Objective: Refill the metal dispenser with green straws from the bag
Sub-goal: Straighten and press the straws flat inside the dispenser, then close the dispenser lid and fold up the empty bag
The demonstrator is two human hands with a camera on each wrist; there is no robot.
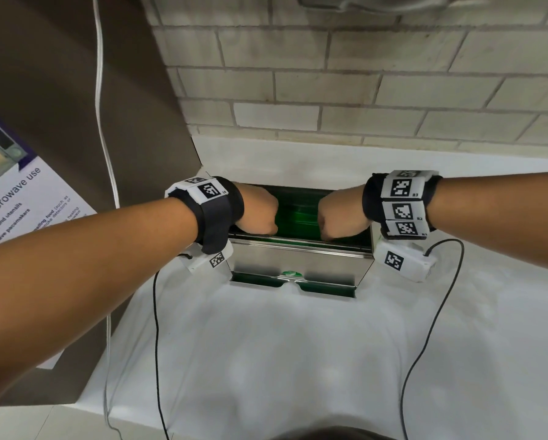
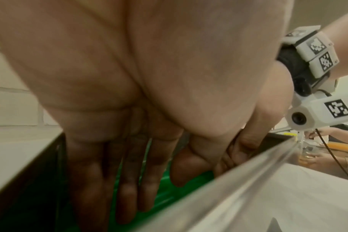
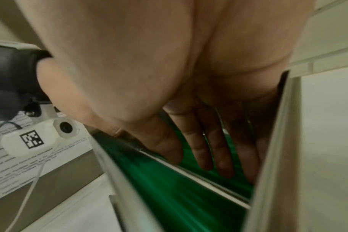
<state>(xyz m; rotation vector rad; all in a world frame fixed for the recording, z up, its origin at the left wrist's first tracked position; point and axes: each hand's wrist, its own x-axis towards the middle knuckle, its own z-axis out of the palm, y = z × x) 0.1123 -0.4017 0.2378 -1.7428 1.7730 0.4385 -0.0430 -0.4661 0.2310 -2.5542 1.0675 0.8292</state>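
Both hands, left hand (image 1: 257,214) and right hand (image 1: 341,215), fingers straight, press green straws (image 1: 296,214) inside the metal dispenser (image 1: 298,260).

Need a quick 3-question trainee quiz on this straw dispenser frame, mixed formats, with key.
1. True or false: both hands are inside the open top of the metal dispenser.
2. The left hand fingers are: A) straight, on the green straws; B) pinching one straw; C) gripping a bag.
3. Fill in: the right hand fingers are straight, reaching down onto straws coloured ____.

Key: 1 true; 2 A; 3 green.
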